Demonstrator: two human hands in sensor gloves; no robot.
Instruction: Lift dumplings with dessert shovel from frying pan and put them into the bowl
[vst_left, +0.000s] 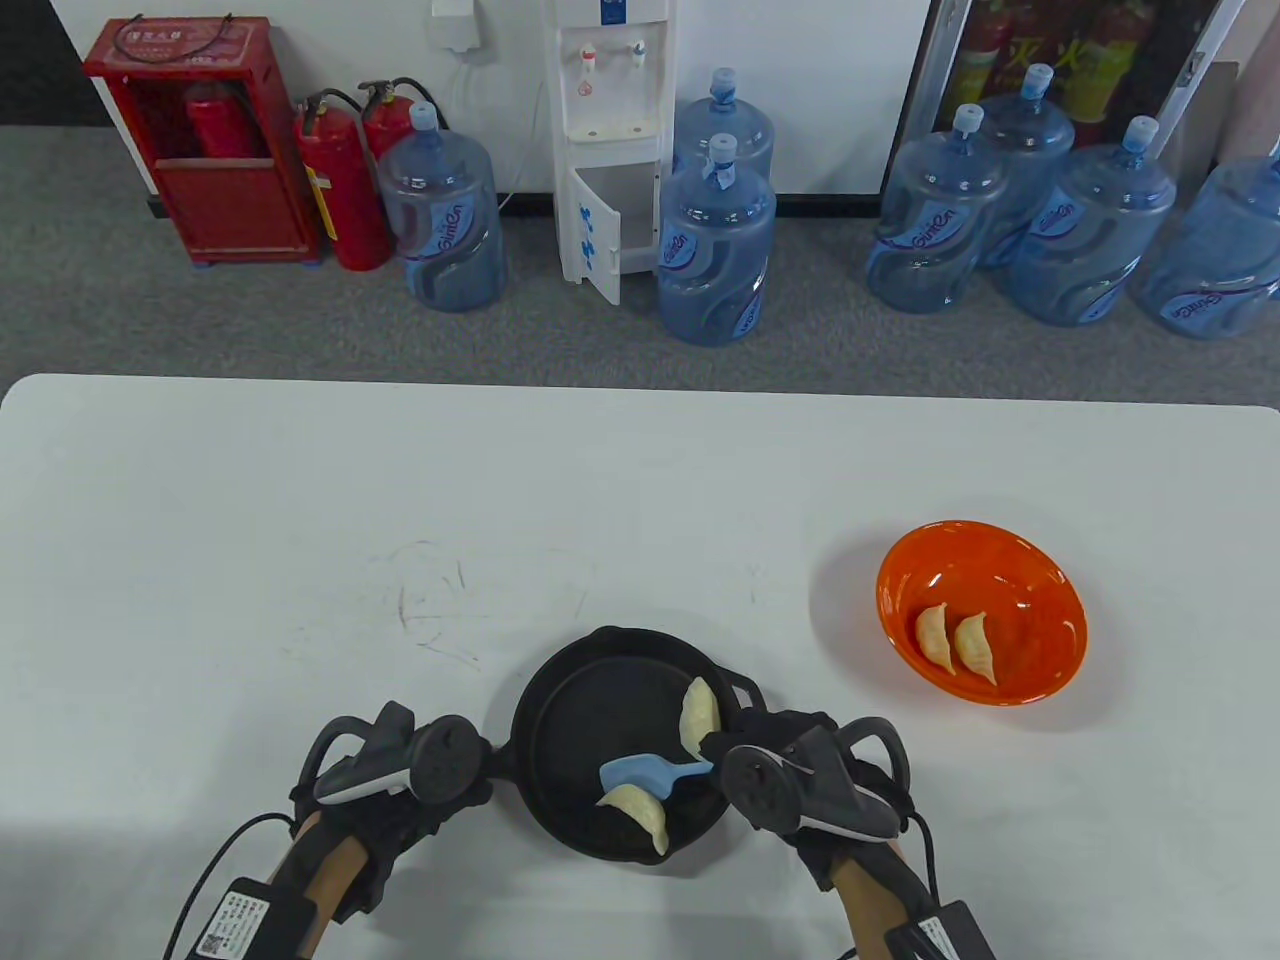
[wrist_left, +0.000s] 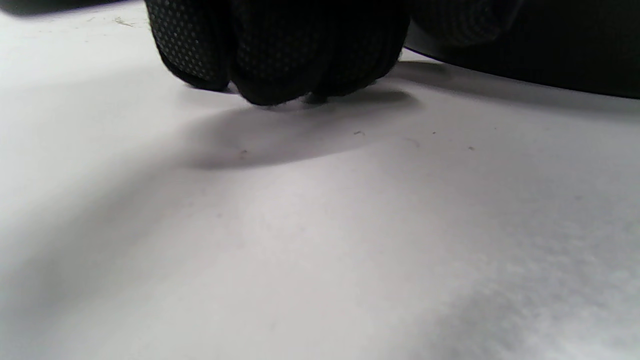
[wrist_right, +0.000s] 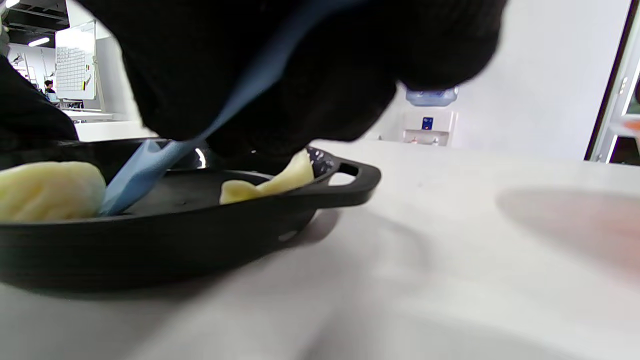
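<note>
Near the front edge of the smooth white table (vst_left: 300, 520), a round black frying pan (vst_left: 560, 730), matte and heavy-looking with a looped ear handle on its far right side, is sitting between the two gloved hands. The right hand (vst_left: 790, 770) is gripping the handle of the pale blue dessert shovel (vst_left: 640, 772), fingers curled round it, and the flat, rounded blade is lying low on the pan floor with its tip touching the nearer dumpling (vst_left: 640, 812). That dumpling is a pale, crescent-shaped piece with a pleated edge, lying close to the pan's near wall. A second dumpling (vst_left: 698, 716) of the same shape is leaning against the pan's right side, just beyond the shovel.

The left hand (vst_left: 400, 780) is sitting at the pan's left rim; in the left wrist view its dotted knit fingers (wrist_left: 280, 55) are curling down until they touch the tabletop (whether they are actually clasping the pan's handle, I cannot tell).

Well to the right, a glossy orange bowl (vst_left: 1040, 570) is standing apart from the pan, holding two more dumplings (vst_left: 955, 645) side by side on its bottom.

Behind the table, on grey carpet, blue translucent water jugs (vst_left: 715, 250), a white dispenser (vst_left: 610, 140) and red fire extinguishers (vst_left: 340, 190) are lining the wall.
</note>
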